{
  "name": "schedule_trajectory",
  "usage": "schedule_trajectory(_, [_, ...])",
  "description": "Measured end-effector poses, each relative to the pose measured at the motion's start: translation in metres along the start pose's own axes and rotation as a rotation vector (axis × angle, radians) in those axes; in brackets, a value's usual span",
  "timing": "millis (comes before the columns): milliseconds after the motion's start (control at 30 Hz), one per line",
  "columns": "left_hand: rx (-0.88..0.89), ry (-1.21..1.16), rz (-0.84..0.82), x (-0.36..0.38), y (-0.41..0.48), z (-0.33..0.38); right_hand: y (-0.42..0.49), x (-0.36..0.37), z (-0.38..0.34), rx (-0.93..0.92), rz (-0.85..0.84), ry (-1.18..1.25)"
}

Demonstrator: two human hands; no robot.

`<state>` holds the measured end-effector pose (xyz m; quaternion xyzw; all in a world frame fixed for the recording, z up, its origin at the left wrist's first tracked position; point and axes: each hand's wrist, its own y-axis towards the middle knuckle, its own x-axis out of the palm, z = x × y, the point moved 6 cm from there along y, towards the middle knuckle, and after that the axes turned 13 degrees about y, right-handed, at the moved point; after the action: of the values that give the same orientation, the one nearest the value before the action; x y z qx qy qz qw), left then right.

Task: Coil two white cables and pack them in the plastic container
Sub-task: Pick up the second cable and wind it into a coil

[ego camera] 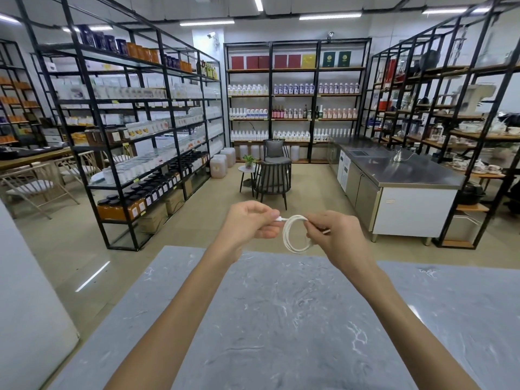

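Observation:
A white cable [289, 237] hangs as a small round coil in the air above the far edge of the grey marbled table [281, 319]. My right hand [334, 235] pinches the coil at its upper right side. My left hand [250, 220] grips the cable's white plug end, which points toward the coil's top. Both hands are raised in front of me, a short gap apart. No second cable and no plastic container are in view.
Black metal shelf racks [135, 136] full of jars and bottles stand left, back and right. A steel counter [394, 175] stands at the right. Two dark chairs [273, 175] and a small round table sit on the beige floor beyond the table.

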<state>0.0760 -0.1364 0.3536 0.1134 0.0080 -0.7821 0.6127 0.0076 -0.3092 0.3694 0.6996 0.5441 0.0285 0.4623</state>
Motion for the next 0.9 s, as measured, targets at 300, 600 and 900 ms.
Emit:
schedule_trajectory(300, [0.233, 0.169, 0.156, 0.008, -0.025, 0.010, -0.004, 0.001, -0.010, -0.099, 0.135, -0.059])
schedule_trajectory(600, [0.297, 0.077, 0.071, -0.001, -0.036, 0.005, -0.007, -0.001, -0.023, -0.145, 0.135, -0.045])
schedule_trajectory(900, [0.165, -0.113, -0.156, 0.009, -0.036, -0.021, -0.010, 0.010, -0.046, -0.281, -0.041, 0.016])
